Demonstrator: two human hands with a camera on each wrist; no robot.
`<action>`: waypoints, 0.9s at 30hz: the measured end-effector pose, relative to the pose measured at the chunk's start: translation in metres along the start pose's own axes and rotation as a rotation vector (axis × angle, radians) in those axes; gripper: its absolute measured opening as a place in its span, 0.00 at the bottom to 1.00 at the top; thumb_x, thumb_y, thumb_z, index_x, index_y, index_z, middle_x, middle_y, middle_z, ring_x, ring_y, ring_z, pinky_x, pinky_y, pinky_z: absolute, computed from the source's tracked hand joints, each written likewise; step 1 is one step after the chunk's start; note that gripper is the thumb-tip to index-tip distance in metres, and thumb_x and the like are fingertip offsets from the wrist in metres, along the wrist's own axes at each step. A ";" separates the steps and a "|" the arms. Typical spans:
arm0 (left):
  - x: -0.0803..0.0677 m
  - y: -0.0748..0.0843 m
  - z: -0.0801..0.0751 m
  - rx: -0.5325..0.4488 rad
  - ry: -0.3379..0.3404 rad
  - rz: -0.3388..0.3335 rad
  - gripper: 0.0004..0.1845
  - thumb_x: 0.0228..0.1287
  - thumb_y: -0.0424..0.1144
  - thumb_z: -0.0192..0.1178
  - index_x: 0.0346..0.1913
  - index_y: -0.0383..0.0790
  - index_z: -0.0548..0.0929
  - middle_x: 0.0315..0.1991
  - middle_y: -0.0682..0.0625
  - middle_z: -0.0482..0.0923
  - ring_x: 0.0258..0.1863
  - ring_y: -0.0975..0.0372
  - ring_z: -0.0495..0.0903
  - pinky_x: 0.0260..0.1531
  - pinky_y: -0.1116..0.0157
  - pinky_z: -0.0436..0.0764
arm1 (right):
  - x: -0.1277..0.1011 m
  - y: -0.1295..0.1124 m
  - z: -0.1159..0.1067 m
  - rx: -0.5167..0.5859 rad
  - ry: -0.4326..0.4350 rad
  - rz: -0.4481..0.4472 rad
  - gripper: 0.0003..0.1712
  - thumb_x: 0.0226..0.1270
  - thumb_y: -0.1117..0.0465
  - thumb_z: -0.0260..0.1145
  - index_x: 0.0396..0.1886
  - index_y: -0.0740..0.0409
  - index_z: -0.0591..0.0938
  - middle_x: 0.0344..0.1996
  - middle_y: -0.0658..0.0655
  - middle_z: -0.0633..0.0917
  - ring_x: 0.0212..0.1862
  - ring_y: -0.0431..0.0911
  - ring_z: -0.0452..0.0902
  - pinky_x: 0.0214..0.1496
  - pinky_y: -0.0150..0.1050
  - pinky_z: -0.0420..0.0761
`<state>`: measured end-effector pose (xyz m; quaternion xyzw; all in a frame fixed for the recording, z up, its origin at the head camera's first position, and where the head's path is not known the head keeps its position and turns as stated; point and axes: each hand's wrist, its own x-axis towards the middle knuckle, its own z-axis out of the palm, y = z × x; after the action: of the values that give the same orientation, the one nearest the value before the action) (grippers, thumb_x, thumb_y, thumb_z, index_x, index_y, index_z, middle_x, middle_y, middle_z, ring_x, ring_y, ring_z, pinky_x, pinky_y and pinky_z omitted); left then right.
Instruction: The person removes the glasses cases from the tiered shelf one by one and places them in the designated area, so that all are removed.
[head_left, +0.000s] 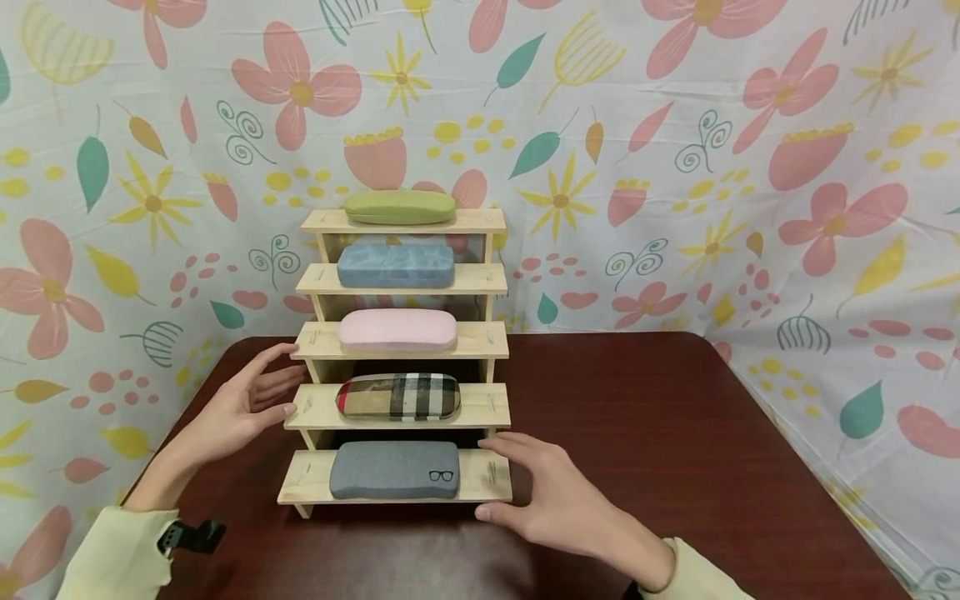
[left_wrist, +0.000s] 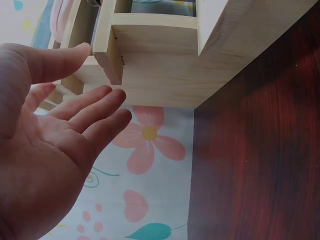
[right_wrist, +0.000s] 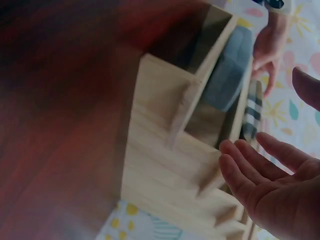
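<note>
A pale wooden stepped rack (head_left: 480, 337) stands on the table, one glasses case on each shelf. From top to bottom lie a green case (head_left: 400, 208), a blue one (head_left: 395, 267), a pink one (head_left: 397, 331), a plaid one (head_left: 397, 397) and a grey one (head_left: 378, 471) with a small glasses print. My left hand (head_left: 236, 408) is at the rack's left side, fingers spread and slightly bent, fingertips by the ends of two middle shelves. By the right end of the lowest shelf is my right hand (head_left: 551, 500), thumb and fingers apart. Neither hand holds anything.
The dark reddish-brown table (head_left: 637, 417) extends to both sides of the rack and in front of it. Behind it hangs a white cloth (head_left: 630, 167) printed with flowers and leaves. A black strap (head_left: 191, 537) is on the left wrist.
</note>
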<state>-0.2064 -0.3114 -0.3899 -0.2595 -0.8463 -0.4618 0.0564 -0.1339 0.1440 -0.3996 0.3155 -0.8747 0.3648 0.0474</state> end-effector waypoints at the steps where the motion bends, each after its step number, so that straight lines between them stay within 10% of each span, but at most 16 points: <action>1: 0.000 -0.001 0.000 -0.009 -0.002 0.003 0.43 0.71 0.23 0.66 0.83 0.43 0.58 0.69 0.28 0.73 0.68 0.68 0.74 0.55 0.72 0.79 | 0.001 0.001 0.002 0.012 -0.007 0.005 0.40 0.57 0.46 0.84 0.69 0.50 0.82 0.65 0.47 0.82 0.69 0.45 0.74 0.67 0.53 0.78; 27: -0.001 -0.011 0.002 -0.131 0.005 0.034 0.46 0.68 0.18 0.65 0.84 0.40 0.56 0.64 0.24 0.76 0.62 0.67 0.80 0.52 0.70 0.82 | 0.035 0.009 0.042 0.135 -0.081 0.047 0.41 0.59 0.46 0.84 0.70 0.52 0.81 0.65 0.47 0.83 0.68 0.44 0.75 0.68 0.50 0.76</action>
<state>-0.2106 -0.3147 -0.3993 -0.2760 -0.8095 -0.5159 0.0491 -0.1612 0.1024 -0.4247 0.3116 -0.8566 0.4109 -0.0179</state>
